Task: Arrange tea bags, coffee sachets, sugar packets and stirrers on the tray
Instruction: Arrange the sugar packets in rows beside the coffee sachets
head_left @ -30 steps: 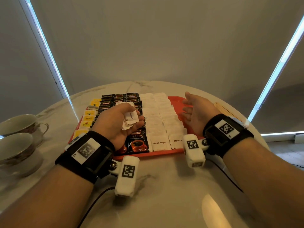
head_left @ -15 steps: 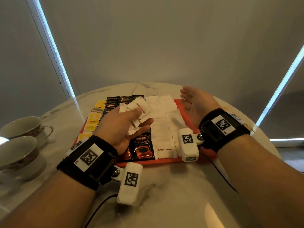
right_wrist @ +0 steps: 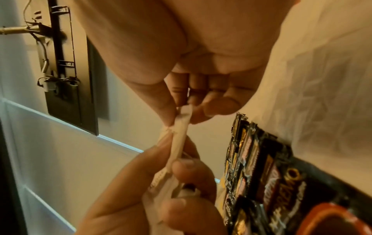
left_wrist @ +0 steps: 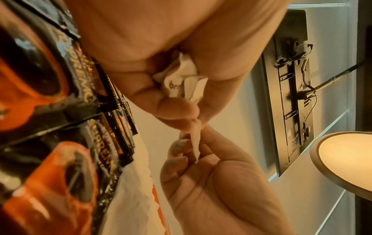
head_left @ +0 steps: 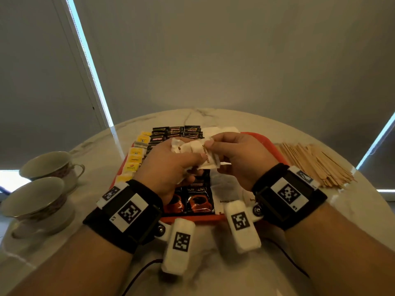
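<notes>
Both hands meet above the red tray [head_left: 269, 146]. My left hand [head_left: 181, 159] grips a crumpled bunch of white brown sugar packets [head_left: 205, 155]; the left wrist view shows them bunched in the palm [left_wrist: 180, 79]. My right hand [head_left: 210, 144] pinches one packet [right_wrist: 179, 139] of that bunch between thumb and fingers. On the tray lie rows of yellow tea bags [head_left: 135, 155], black coffee sachets [head_left: 193, 195] and white sugar packets [head_left: 226, 184]. The hands hide much of the middle rows.
A loose pile of wooden stirrers [head_left: 316, 165] lies on the marble table right of the tray. Two teacups [head_left: 50, 167] [head_left: 32, 199] stand at the left. Cables run along the table's near edge under my wrists.
My right hand came left from over the tray's right side and took hold of a packet in my left hand's bunch. The left hand lifted the bunch slightly toward it.
</notes>
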`<move>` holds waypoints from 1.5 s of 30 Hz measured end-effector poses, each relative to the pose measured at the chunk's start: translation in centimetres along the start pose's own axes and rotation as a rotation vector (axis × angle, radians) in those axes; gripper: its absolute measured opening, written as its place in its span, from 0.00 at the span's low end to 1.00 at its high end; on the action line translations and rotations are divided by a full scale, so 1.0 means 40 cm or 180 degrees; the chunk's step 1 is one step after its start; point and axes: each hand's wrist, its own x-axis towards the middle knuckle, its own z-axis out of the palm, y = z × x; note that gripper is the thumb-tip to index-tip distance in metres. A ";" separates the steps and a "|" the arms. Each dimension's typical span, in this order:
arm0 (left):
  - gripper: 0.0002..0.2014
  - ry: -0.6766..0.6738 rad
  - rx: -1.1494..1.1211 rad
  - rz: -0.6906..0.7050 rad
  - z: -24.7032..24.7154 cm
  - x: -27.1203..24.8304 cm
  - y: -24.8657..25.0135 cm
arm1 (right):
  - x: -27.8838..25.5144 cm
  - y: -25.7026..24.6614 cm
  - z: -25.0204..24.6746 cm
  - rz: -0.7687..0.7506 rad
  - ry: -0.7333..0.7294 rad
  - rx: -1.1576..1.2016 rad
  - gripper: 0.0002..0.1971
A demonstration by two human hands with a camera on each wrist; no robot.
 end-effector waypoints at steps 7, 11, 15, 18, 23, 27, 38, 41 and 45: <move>0.03 -0.0171 0.0097 -0.0093 -0.002 -0.004 0.008 | -0.006 0.009 0.010 -0.0061 0.0093 0.0032 0.10; 0.03 0.0136 -0.0072 0.0129 0.000 -0.002 0.004 | -0.017 0.004 0.000 -0.0015 -0.0151 -0.0143 0.12; 0.02 0.0198 -0.0449 0.0072 0.000 0.000 0.008 | -0.016 -0.008 -0.020 -0.0016 -0.0140 -0.0277 0.08; 0.03 0.0234 -0.0430 0.0019 -0.001 0.004 0.006 | -0.007 -0.024 -0.049 0.0041 0.0170 -0.0295 0.06; 0.06 0.0301 -0.0472 -0.0098 -0.013 0.015 0.010 | -0.008 -0.020 -0.097 0.0385 0.0294 -0.1286 0.05; 0.07 0.0312 -0.0523 -0.0126 -0.016 0.016 0.010 | -0.012 -0.014 -0.099 0.0686 0.0236 -0.2030 0.03; 0.09 0.0333 -0.0507 -0.0119 -0.022 0.013 0.014 | -0.014 -0.020 -0.077 0.0620 0.0331 -0.2627 0.03; 0.08 0.0324 -0.0517 -0.0167 -0.018 0.013 0.018 | -0.017 -0.028 -0.075 0.0339 0.0505 -0.2671 0.02; 0.12 0.0271 -0.0644 -0.0328 -0.011 0.010 0.021 | -0.019 -0.030 -0.039 0.0601 0.0171 -0.2129 0.05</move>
